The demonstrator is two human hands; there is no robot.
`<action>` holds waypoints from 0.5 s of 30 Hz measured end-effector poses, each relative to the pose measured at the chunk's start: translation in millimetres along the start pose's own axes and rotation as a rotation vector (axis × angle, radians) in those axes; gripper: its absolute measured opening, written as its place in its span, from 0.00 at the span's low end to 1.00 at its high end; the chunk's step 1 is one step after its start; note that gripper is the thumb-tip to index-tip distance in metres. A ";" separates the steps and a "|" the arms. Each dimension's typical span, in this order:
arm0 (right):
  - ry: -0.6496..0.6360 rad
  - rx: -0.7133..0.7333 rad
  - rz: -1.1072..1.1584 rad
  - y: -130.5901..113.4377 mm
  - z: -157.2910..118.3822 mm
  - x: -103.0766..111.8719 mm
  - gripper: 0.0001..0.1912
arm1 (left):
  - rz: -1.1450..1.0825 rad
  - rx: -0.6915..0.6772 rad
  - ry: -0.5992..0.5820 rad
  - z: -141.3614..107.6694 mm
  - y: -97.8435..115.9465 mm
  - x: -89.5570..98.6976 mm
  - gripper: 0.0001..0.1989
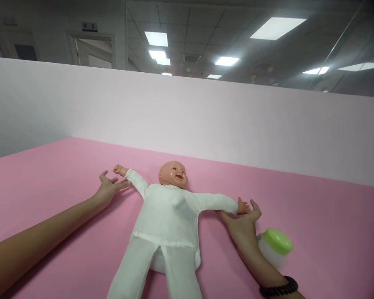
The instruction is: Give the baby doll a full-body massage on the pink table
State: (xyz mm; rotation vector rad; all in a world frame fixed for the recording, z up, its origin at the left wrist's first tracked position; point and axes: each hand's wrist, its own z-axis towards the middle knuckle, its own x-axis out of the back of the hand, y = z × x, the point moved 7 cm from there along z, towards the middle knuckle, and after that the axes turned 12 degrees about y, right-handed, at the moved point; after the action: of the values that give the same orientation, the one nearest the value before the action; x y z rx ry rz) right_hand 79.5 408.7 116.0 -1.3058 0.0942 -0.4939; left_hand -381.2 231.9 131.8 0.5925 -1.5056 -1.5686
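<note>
A baby doll (pixel 171 211) in a white cloth suit lies on its back on the pink surface (pixel 62 174), its arms spread wide and its face turned to the right. My left hand (pixel 110 187) is beside the doll's arm at the left, fingers apart, the fingertips at the cuff near the doll's small fist. At the other side my right hand (pixel 243 220) touches the underside of the doll's outstretched arm near its wrist, with fingers spread. Neither hand is closed around the arm. A black band circles my right wrist.
A jar with a green lid (pixel 278 241) stands on the pink surface just right of my right wrist. A white partition (pixel 187 116) rises behind the doll. Beyond it are a doorway (pixel 95 52) and ceiling lights.
</note>
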 end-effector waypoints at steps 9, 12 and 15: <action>-0.172 -0.352 0.746 -22.9 -19.6 -13.2 0.67 | -0.526 0.205 -0.296 -23.8 6.2 -31.0 0.23; -0.141 -0.353 0.766 -30.9 -26.4 -7.5 0.63 | -0.519 0.220 -0.287 -40.7 11.0 -34.0 0.33; -0.049 -0.063 0.568 -44.2 -38.2 6.3 0.64 | -0.437 0.103 -0.257 -52.9 21.9 -31.2 0.33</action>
State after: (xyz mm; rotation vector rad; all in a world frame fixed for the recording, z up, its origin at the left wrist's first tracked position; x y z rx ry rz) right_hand 59.0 364.1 148.3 -1.2828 0.4290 0.0269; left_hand -316.3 230.5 137.6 0.8483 -1.7379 -1.9655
